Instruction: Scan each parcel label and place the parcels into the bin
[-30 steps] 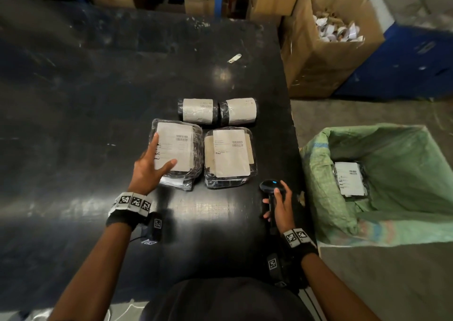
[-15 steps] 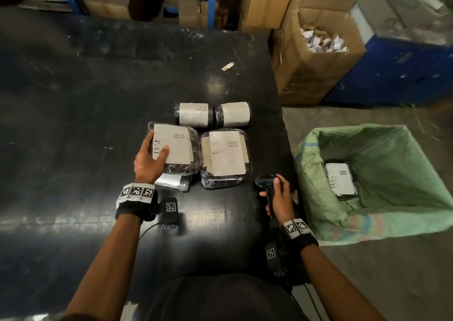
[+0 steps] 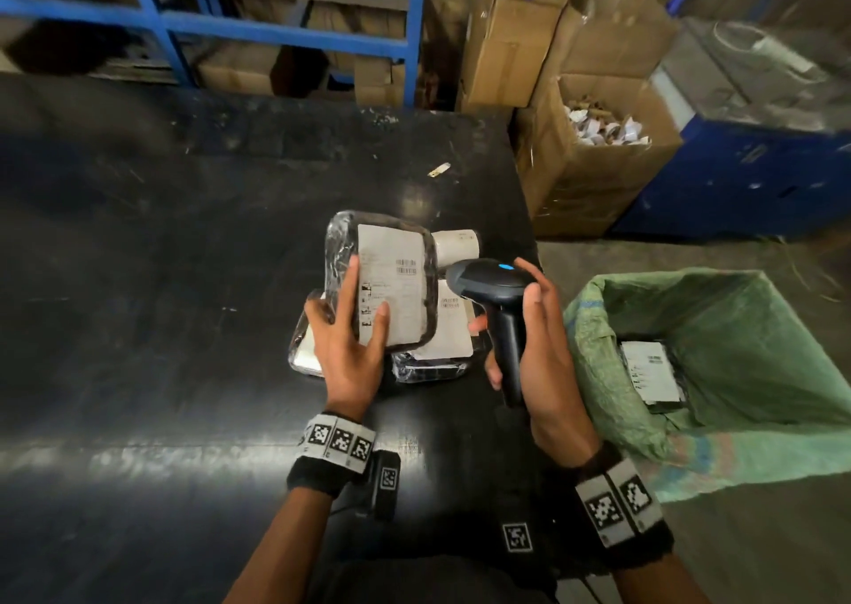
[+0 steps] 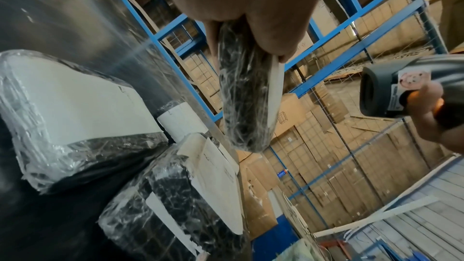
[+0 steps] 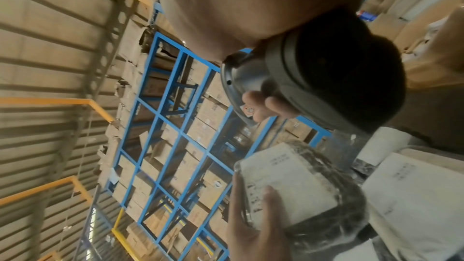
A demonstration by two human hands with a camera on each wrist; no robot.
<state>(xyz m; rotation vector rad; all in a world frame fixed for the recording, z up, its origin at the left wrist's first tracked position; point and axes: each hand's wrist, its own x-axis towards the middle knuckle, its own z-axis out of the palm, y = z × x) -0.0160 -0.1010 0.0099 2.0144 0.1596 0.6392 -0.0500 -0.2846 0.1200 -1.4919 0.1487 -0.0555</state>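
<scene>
My left hand (image 3: 350,341) grips a flat black plastic-wrapped parcel (image 3: 382,281) raised off the table, its white label facing up. In the left wrist view the parcel (image 4: 243,94) shows edge-on between thumb and fingers. My right hand (image 3: 529,350) holds a black barcode scanner (image 3: 492,290) by its handle, its head just right of the label's barcode and a blue light lit on top. More wrapped parcels lie on the table underneath: one (image 3: 304,350) at the left, one (image 3: 442,341) at the right, and a roll-shaped one (image 3: 458,246) behind. The green sack bin (image 3: 737,456) at the right holds one labelled parcel (image 3: 651,373).
The black table (image 3: 138,281) ends at its right edge close to the bin. An open cardboard box (image 3: 594,165) with paper scraps stands on the floor behind the bin. Blue shelving (image 3: 276,27) with cartons runs along the back. A small scrap (image 3: 438,169) lies on the table.
My left hand has lifted the top parcel off the left stack. My right hand has raised the scanner from the table edge up beside the label.
</scene>
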